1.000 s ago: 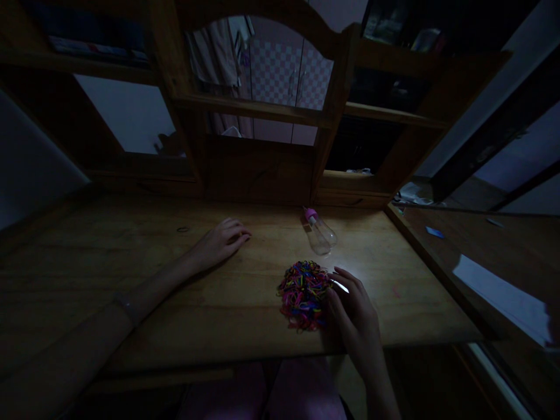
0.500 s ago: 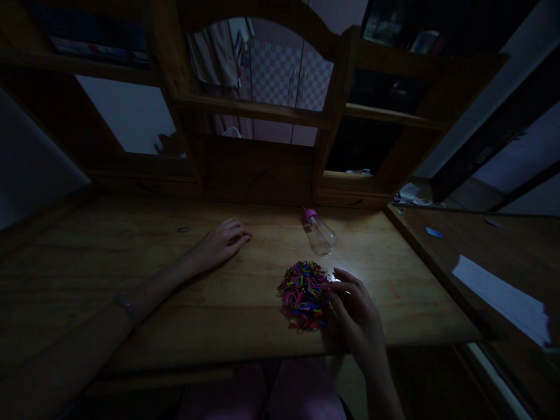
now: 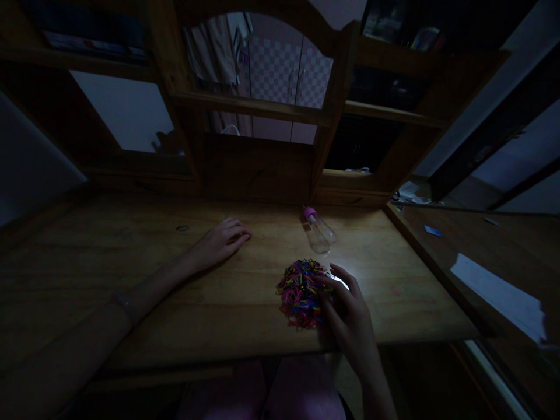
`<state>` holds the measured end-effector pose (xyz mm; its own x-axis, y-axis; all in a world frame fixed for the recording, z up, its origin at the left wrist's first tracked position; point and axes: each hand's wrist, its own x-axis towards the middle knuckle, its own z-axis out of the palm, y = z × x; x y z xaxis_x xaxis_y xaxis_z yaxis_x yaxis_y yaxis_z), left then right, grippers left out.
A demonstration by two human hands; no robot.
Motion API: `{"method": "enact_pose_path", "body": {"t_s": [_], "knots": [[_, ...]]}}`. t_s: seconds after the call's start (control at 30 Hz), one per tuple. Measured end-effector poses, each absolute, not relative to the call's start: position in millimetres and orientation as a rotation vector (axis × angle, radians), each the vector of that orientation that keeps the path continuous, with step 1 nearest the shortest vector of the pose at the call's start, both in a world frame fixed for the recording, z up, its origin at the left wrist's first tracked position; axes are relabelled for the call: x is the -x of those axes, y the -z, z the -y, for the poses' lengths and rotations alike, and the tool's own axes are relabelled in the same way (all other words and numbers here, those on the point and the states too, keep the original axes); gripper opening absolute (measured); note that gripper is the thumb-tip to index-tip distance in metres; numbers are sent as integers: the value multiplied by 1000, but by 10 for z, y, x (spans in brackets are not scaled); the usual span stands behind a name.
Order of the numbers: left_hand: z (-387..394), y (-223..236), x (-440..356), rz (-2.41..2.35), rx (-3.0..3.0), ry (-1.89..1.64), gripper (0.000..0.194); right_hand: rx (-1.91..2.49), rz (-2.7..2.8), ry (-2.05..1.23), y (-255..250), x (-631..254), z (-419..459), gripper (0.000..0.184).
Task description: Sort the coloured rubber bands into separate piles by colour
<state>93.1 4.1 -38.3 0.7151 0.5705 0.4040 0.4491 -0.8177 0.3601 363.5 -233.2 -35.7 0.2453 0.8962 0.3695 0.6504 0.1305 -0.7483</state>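
Note:
A heap of small rubber bands [image 3: 301, 294] in mixed colours lies near the front edge of the wooden desk. My right hand [image 3: 352, 309] reaches into its right side; thumb and forefinger are a little apart at the bands, the other fingers loosely bent. My left hand [image 3: 223, 242] rests on the desk to the left of the heap, thumb and fingertips pressed together. Whatever may be pinched there is too small to make out. Behind the heap, a clear bottle [image 3: 320, 233] with a pink cap lies on its side.
A dark hair-tie-like loop [image 3: 182, 228] lies left of my left hand. Wooden shelving [image 3: 258, 169] rises along the back of the desk [image 3: 196, 318]. On the surface to the right are white paper [image 3: 499, 297] and a small blue card [image 3: 432, 231].
My right hand has shifted left, its forefinger now further over the rubber bands. My left hand stays in place on the desk.

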Motion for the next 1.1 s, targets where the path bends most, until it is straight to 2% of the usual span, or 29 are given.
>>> {"method": "enact_pose_path", "body": {"t_s": [0.27,0.57,0.9,1.1], "knots": [[-21,363,-935,-794,-2674,-742,27,1607,1429,-301,369,-3641,2333,8],[-27,371,-931,-788,-2675,-727,27,1538,1384,-388,345,-3652,2353,1],[-35,384,-930,-797,-2686,-730,27,1425,1139,-586,407,-3669,2370,8],[-36,399,-926,-796,-2686,-739,27,1468,1147,-503,465,-3689,2360,16]]}}
